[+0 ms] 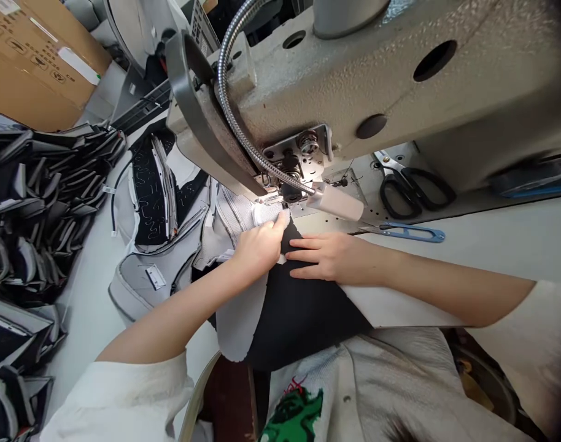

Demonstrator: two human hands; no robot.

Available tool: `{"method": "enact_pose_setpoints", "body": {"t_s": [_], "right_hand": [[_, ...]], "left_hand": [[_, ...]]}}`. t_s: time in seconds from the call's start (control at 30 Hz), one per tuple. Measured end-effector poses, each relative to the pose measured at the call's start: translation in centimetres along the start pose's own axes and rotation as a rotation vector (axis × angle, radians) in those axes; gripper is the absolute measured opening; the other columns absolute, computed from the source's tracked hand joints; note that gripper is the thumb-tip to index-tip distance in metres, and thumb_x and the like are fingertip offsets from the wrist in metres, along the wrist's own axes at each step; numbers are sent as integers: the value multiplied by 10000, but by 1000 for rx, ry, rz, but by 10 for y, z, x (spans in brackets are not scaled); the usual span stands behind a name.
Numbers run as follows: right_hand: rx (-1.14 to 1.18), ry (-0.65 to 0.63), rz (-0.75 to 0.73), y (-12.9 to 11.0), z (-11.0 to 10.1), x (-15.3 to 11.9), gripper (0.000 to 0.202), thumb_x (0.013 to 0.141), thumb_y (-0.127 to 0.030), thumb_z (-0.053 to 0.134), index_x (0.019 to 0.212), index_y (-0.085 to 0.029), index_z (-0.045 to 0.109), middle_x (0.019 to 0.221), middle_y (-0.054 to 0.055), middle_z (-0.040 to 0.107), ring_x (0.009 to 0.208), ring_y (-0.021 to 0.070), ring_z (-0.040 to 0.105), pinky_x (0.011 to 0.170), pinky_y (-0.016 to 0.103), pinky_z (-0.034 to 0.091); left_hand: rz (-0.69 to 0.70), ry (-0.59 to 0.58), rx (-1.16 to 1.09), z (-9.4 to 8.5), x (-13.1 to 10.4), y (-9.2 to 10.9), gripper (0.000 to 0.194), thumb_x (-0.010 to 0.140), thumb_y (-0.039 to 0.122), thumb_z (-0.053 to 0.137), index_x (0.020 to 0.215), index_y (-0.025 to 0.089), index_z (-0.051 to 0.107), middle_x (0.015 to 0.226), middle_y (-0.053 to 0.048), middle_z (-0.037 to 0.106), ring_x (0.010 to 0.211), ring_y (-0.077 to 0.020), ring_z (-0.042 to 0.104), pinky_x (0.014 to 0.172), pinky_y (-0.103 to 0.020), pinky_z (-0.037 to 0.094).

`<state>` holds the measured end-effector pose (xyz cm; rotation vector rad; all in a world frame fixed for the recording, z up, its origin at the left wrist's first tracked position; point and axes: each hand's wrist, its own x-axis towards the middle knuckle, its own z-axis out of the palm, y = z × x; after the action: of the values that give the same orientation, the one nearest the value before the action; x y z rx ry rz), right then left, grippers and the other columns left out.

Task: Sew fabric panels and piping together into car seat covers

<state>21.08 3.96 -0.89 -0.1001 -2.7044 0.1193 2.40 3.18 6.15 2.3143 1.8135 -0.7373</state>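
Observation:
My left hand (258, 248) is closed on a light grey mesh fabric piece (266, 212) close to the needle area of the sewing machine (292, 178), with the thumb on top pointing towards it. Flat on the black fabric (303, 313), my right hand (329, 258) has its fingers stretched out and holds nothing. The black fabric hangs over the table's front edge towards my lap. A rounded grey flap (241, 319) lies beside it, below my left forearm. Sewn grey and black pieces (158, 270) extend leftwards from the machine. The needle tip is hidden.
Black-handled scissors (412, 187) and blue thread snips (407, 231) lie right of the needle area. A white lamp head (338, 202) on a flexible metal tube (223, 80) hangs over it. Stacked fabric pieces (36, 209) fill the left side; a cardboard box (41, 67) stands behind.

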Motion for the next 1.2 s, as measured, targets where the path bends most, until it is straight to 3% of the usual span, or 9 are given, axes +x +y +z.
{"method": "enact_pose_setpoints", "body": {"t_s": [0.2, 0.3, 0.4, 0.5, 0.67, 0.9, 1.0, 1.1, 1.2], "right_hand": [[70, -91, 11, 0, -1, 5, 483, 763, -140, 579, 1244, -186, 570, 1325, 122, 521, 1269, 315, 428, 1088, 528, 282], [134, -154, -45, -8, -1, 0, 600, 703, -176, 629, 1294, -189, 521, 1374, 134, 472, 1309, 349, 365, 1090, 585, 225], [120, -100, -20, -16, 4, -2, 485, 790, -154, 538, 1274, -174, 534, 1355, 129, 492, 1302, 336, 376, 1086, 580, 231], [100, -43, 22, -19, 8, 1, 395, 852, -147, 453, 1229, -163, 569, 1310, 112, 535, 1274, 326, 409, 1074, 565, 260], [62, -9, 85, -12, 11, 11, 394, 827, -119, 469, 1202, -147, 586, 1291, 104, 550, 1251, 304, 427, 1054, 512, 310], [48, -51, 96, 2, 9, 18, 491, 740, -154, 565, 1230, -156, 563, 1250, 145, 559, 1229, 322, 434, 1041, 537, 288], [108, -80, -77, -1, 3, 12, 552, 683, -182, 628, 1231, -148, 566, 1273, 167, 540, 1211, 327, 454, 1048, 506, 283], [269, -106, -213, -13, -2, 11, 506, 679, -178, 634, 1183, -142, 607, 1261, 138, 570, 1201, 310, 476, 1049, 450, 297], [544, -140, 20, -29, -4, 32, 456, 718, -168, 591, 1166, -240, 630, 1209, 30, 625, 1129, 245, 545, 1041, 423, 315]], "left_hand": [[81, -29, 19, -8, -5, -10, 689, 806, 173, 456, 1455, 189, 224, 1154, -118, 588, 1010, -274, 607, 796, -350, 489], [155, -49, -33, -14, -10, -20, 630, 761, 103, 443, 1380, 193, 367, 1156, -105, 596, 1063, -252, 580, 852, -336, 477], [222, -54, -171, -18, -5, -24, 504, 773, 86, 381, 1250, 198, 499, 1138, -75, 620, 1070, -210, 577, 898, -299, 461], [224, -59, -172, -19, 1, -17, 444, 789, 100, 372, 1198, 177, 527, 1078, -81, 643, 1038, -216, 591, 888, -307, 468], [136, -16, -10, -19, 6, 1, 460, 795, 63, 356, 1237, 103, 476, 1036, -125, 629, 958, -238, 619, 833, -340, 491], [178, 178, -78, -1, 17, -4, 385, 824, 86, 351, 1160, 112, 538, 1057, -114, 591, 962, -215, 596, 859, -315, 479], [179, 297, -60, 14, 8, -7, 377, 870, 177, 381, 1219, 155, 521, 1077, -107, 577, 987, -226, 579, 871, -331, 471], [86, 334, -19, 28, -14, -10, 415, 880, 284, 418, 1274, 170, 481, 984, -101, 559, 917, -246, 576, 776, -347, 489], [-18, 283, -45, 34, -37, -14, 594, 824, 361, 511, 1356, 129, 384, 1019, -119, 523, 929, -267, 549, 757, -364, 486]]}}
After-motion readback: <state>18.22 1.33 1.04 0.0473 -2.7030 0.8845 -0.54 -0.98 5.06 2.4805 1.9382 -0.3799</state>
